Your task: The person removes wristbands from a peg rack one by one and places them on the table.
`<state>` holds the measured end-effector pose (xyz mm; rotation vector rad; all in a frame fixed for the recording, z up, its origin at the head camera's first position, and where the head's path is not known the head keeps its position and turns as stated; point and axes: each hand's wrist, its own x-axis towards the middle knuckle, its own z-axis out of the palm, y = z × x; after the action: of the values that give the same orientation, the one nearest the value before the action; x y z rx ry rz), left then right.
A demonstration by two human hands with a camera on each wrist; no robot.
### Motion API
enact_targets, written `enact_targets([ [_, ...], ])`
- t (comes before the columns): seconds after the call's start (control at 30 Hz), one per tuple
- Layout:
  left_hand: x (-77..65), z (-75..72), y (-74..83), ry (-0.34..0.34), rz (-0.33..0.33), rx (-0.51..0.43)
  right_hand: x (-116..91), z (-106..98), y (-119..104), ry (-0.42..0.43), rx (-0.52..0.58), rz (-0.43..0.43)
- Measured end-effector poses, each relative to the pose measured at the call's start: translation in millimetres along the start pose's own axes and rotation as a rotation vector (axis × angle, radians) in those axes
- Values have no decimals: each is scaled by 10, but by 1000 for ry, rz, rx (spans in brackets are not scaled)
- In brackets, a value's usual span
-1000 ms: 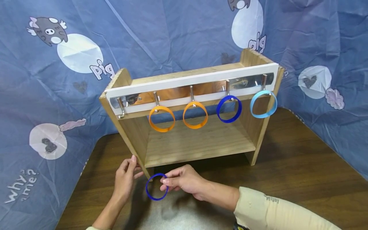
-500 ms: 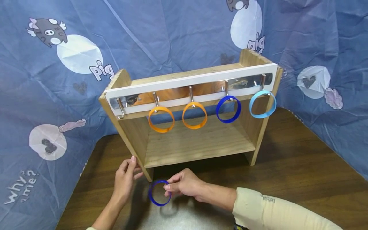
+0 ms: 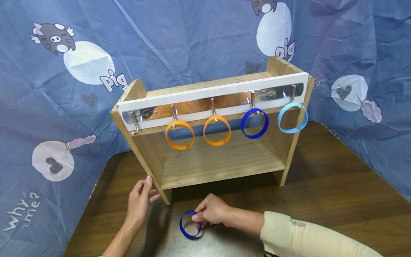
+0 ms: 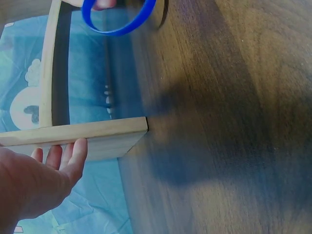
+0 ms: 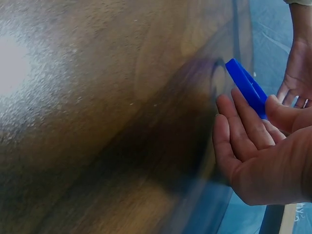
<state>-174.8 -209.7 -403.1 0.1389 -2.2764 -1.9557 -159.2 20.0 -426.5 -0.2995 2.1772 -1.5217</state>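
Observation:
My right hand (image 3: 214, 210) pinches a dark blue ring (image 3: 181, 227) between thumb and fingers, low over the table in front of the wooden shelf (image 3: 224, 157). The right wrist view shows this ring (image 5: 246, 88) nearly edge-on at the thumb. My left hand (image 3: 138, 200) touches the outer face of the shelf's left side panel near its foot, fingers fairly straight in the left wrist view. Along the shelf's top front, hooks carry an orange ring (image 3: 180, 147), a second orange ring (image 3: 217, 143), a dark blue ring (image 3: 255, 136) and a light blue ring (image 3: 293, 131). The leftmost hook (image 3: 135, 123) bears no ring.
The hooks stick out from a shiny metal strip on a white board (image 3: 199, 94) across the shelf's top front. A dark wooden table (image 3: 321, 185) lies beneath. Blue printed cloth (image 3: 199, 39) hangs behind and at both sides.
My right hand has moved down and slightly right with the dark blue ring, away from the shelf's left foot. The left hand stays against the side panel.

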Motion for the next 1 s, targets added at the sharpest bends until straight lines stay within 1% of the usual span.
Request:
enact_targets([
  [0.2,0,-9,-10,-10,-3,11,30,8,42,3,-5,4],
  [0.5,4,-8,-5,-3,-10,6,66,28,61,5,28,-15],
  [0.57,4,-6,-3,-2,-9,6,66,31,60,8,17,-11],
  [0.67,4,-7,-1,-4,-6,13,61,30,56,30,-51,3],
  [0.83,3,-5,2,-6,-9,19,47,27,50,75,-235,32],
  [0.93,2,-5,2,-5,-9,22,42,25,44,88,-304,33],
  [1.0,2,-5,1,-5,-8,23,40,25,45,90,-322,34],
])
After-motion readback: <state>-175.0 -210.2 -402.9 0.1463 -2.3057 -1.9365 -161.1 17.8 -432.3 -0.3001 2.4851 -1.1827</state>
